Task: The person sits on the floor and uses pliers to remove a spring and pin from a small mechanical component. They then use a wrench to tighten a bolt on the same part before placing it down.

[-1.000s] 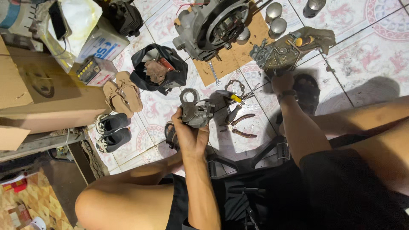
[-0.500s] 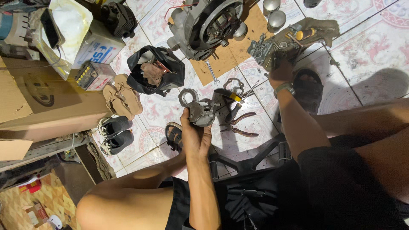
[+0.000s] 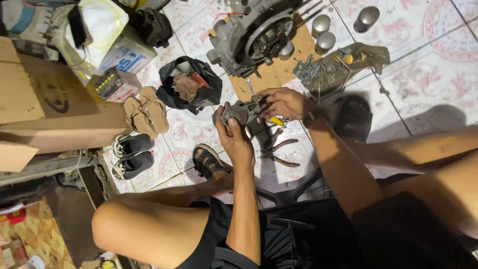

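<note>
Gripping a grey metal engine part (image 3: 242,112) from below, the left hand (image 3: 233,135) is closed around it. The right hand (image 3: 283,102) pinches its right end, fingers closed; its long axis runs between both hands, just above the pliers (image 3: 279,152).

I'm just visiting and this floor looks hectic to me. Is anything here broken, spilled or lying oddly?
Nothing looks spilled or broken. The large grey metal engine casing lies open on a brown board, with loose small metal parts beside it. Red-handled pliers lie on the patterned floor tiles. Both hands hold a small grey metal part.
</note>
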